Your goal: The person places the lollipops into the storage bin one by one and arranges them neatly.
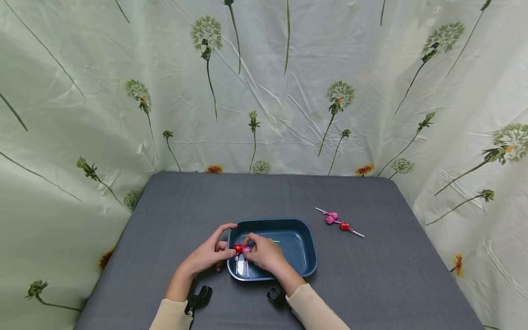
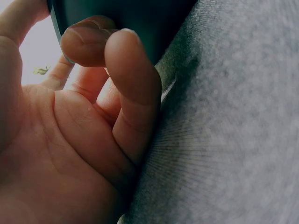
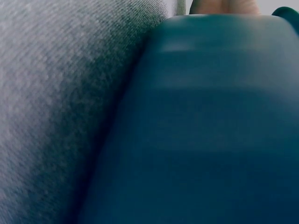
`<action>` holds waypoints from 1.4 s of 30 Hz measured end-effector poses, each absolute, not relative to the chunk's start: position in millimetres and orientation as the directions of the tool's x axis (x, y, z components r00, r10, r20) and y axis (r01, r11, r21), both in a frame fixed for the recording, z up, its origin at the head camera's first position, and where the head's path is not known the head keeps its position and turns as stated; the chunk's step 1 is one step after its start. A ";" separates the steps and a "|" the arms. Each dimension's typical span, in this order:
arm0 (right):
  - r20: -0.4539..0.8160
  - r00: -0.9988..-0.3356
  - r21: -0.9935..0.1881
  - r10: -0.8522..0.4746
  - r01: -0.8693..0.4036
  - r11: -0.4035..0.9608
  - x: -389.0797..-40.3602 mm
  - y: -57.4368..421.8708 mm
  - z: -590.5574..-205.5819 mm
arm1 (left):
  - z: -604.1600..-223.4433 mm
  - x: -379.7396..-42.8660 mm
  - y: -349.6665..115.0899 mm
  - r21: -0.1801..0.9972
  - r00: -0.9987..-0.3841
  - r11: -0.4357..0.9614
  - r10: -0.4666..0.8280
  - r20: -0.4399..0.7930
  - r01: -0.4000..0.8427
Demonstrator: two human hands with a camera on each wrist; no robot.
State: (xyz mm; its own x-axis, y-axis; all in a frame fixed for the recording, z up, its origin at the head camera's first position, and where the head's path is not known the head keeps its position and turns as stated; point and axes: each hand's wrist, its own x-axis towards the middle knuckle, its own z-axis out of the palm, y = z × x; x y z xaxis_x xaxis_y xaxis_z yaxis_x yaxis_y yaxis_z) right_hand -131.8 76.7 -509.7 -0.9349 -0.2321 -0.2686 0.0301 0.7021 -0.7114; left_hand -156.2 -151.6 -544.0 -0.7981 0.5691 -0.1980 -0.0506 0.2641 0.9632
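Note:
A blue rectangular tray (image 1: 303, 275) stands on the table. My left hand (image 1: 209, 253) holds its left side, the thumb at the rim and the other fingers bent against the outer wall, as the left wrist view also shows. Inside, by the thumb tip, lies a red lollipop (image 1: 238, 248) with its white stick toward me. Beside it is a pink lollipop (image 1: 246, 250), its head pinched by the fingers of my right hand (image 1: 264, 252). A green stick (image 1: 276, 241) shows in the tray behind that hand. The tray's outer wall (image 3: 210, 116) fills most of the right wrist view.
Right of the tray, two pink lollipops (image 1: 331, 220) and a red lollipop (image 1: 344, 227) lie close together on the grey table (image 1: 371, 270). A flower-printed curtain (image 1: 288, 114) hangs behind and at both sides. Black straps (image 1: 200, 298) sit at the wrists.

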 end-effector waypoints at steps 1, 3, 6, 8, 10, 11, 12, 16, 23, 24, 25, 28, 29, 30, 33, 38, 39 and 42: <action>-0.268 -0.935 -0.710 -0.231 0.029 0.704 -131.9 76.7 -509.9 | -544.0 -156.2 -151.6 0.963 -0.798 0.264 0.569 -0.198 -0.051; -0.266 -0.937 -0.709 -0.228 0.030 0.705 -132.0 77.1 -510.1 | -544.2 -156.3 -151.5 0.964 -0.797 0.261 0.570 -0.199 -0.054; -0.270 -0.937 -0.712 -0.221 0.040 0.701 -131.9 77.7 -509.9 | -544.8 -156.4 -151.5 0.964 -0.797 0.262 0.571 -0.199 -0.053; -0.274 -0.937 -0.716 -0.217 0.048 0.696 -131.6 78.2 -509.4 | -545.1 -156.4 -151.6 0.963 -0.797 0.265 0.569 -0.201 -0.053; -0.275 -0.937 -0.721 -0.214 0.054 0.691 -131.5 78.6 -508.9 | -545.3 -156.6 -151.7 0.962 -0.797 0.268 0.569 -0.201 -0.052; -0.277 -0.937 -0.725 -0.213 0.058 0.686 -131.5 78.9 -508.5 | -545.3 -156.8 -151.7 0.962 -0.798 0.269 0.568 -0.202 -0.051; -0.280 -0.936 -0.731 -0.213 0.064 0.679 -131.4 79.4 -508.0 | -545.1 -156.8 -151.8 0.962 -0.798 0.269 0.568 -0.201 -0.051; -0.288 -0.934 -0.756 -0.210 0.087 0.648 -131.1 82.2 -505.1 | -545.0 -157.4 -151.4 0.961 -0.799 0.272 0.566 -0.204 -0.053; -0.253 -0.946 -0.787 -0.203 0.079 0.612 -129.0 89.3 -497.5 | -545.8 -157.6 -151.5 0.962 -0.794 0.265 0.568 -0.216 -0.072; -0.239 -0.950 -0.792 -0.203 0.069 0.607 -128.5 90.6 -496.2 | -545.8 -157.5 -151.6 0.962 -0.794 0.263 0.569 -0.214 -0.070; -0.229 -0.952 -0.798 -0.201 0.065 0.600 -128.0 92.1 -494.7 | -545.6 -157.2 -151.7 0.962 -0.795 0.266 0.568 -0.212 -0.067; -0.207 -0.959 -0.812 -0.196 0.056 0.580 -127.0 98.0 -490.3 | -545.3 -156.5 -151.6 0.960 -0.799 0.272 0.563 -0.212 -0.063; -0.199 -0.960 -0.818 -0.195 0.053 0.573 -126.9 100.5 -489.1 | -545.1 -156.4 -151.4 0.960 -0.800 0.274 0.561 -0.213 -0.063; -0.195 -0.962 -0.824 -0.192 0.054 0.564 -127.0 103.2 -487.5 | -545.0 -156.3 -151.3 0.959 -0.801 0.276 0.560 -0.214 -0.063; -0.163 -0.972 -0.835 -0.172 0.043 0.549 -127.9 112.7 -481.7 | -544.8 -156.2 -150.6 0.958 -0.804 0.282 0.556 -0.213 -0.059; -0.097 -0.990 -0.839 -0.100 0.028 0.544 -128.4 132.2 -469.7 | -544.5 -156.2 -150.4 0.956 -0.806 0.288 0.552 -0.212 -0.055; -0.088 -0.993 -0.837 -0.081 0.030 0.546 -128.4 136.4 -467.5 | -544.4 -156.2 -150.5 0.956 -0.807 0.289 0.551 -0.213 -0.055; -0.074 -0.997 -0.835 -0.030 0.046 0.548 -128.6 149.0 -462.8 | -544.2 -156.1 -150.7 0.955 -0.805 0.288 0.551 -0.220 -0.063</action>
State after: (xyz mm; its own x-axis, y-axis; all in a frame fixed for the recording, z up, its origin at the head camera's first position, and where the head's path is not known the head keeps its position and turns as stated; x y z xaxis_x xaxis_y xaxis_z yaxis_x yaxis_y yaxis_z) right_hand -128.6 149.0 -462.8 -0.9968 -0.0305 -0.0744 0.0456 0.5476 -0.8355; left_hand -156.1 -150.7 -544.2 -0.8054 0.5505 -0.2196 -0.0633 0.2884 0.9554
